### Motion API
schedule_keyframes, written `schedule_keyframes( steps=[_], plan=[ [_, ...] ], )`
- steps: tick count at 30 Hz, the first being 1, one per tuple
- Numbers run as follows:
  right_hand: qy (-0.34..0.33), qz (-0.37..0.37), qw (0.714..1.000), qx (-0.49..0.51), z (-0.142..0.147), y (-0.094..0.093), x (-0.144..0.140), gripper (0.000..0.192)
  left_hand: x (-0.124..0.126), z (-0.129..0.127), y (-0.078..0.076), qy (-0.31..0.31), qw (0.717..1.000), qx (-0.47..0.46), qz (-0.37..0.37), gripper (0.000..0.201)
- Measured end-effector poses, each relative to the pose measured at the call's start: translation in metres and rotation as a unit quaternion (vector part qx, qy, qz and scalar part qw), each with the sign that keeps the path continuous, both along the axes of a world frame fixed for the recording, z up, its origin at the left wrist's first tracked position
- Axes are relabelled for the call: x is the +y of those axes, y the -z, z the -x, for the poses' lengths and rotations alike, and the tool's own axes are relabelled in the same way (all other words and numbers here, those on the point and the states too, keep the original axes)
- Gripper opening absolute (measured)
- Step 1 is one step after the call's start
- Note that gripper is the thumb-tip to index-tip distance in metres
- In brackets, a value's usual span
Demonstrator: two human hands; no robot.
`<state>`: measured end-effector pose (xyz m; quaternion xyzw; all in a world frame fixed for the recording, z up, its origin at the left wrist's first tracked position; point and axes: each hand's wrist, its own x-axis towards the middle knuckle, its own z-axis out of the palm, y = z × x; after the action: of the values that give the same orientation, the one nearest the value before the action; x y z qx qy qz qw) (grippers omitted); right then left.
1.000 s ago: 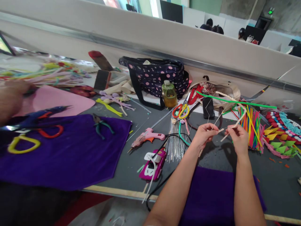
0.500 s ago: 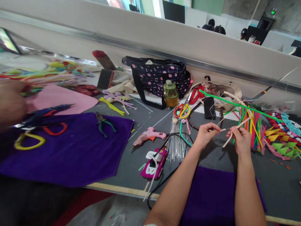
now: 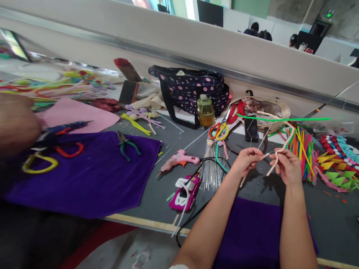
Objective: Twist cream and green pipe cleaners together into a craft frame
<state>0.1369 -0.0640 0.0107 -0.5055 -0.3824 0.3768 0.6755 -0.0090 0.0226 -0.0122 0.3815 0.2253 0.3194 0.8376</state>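
My left hand (image 3: 248, 163) pinches a thin bent wire (image 3: 263, 140) and one end of a cream pipe cleaner. My right hand (image 3: 288, 167) has its fingers closed on the twisted cream pipe cleaner (image 3: 291, 132), which loops up and back over the table, with a short end pointing down between the hands. A long green pipe cleaner (image 3: 305, 119) crosses the cream one near its top; how they are joined I cannot tell. Below my forearms lies a dark purple cloth (image 3: 252, 228).
Left of my hands are a bundle of wires (image 3: 211, 173), a pink glue gun (image 3: 181, 160), a magenta device (image 3: 185, 194) and scissors (image 3: 222, 131). A bottle (image 3: 205, 111) stands before a patterned bag (image 3: 190, 87). Another person's blurred hand (image 3: 17, 121) is at far left, near pliers (image 3: 127, 146).
The green pipe cleaner has swung from a slant to nearly level. The cream one has shifted into a rounder curve. My hands stay close together; the view has shifted slightly.
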Motion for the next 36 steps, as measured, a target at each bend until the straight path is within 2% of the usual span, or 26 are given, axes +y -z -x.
schedule_keyframes(
  steps=[6,16,23,30,36],
  plan=[
    [-0.006,-0.022,1.0,0.003,0.0035,-0.0012,-0.0013,0.015,-0.0013,-0.0003,0.0007,0.045,0.999,-0.025,0.017,0.031],
    [0.006,-0.047,0.998,-0.032,0.0051,-0.0005,-0.0026,0.017,-0.0029,-0.0012,0.0011,0.06,0.997,-0.037,0.033,0.029],
    [0.011,-0.041,0.999,-0.034,0.0053,0.001,-0.0014,0.018,-0.0039,-0.0008,-0.0001,0.06,0.997,-0.041,0.029,0.03],
    [0.019,-0.084,0.996,-0.036,0.0019,0.0047,0.0019,0.01,-0.0036,-0.0022,0.002,0.061,0.997,-0.042,0.023,0.03],
    [0.023,-0.115,0.992,-0.041,0.0,0.0041,0.0049,0.013,-0.0058,-0.0033,-0.0007,0.01,1.0,-0.023,-0.013,0.027]
  ],
)
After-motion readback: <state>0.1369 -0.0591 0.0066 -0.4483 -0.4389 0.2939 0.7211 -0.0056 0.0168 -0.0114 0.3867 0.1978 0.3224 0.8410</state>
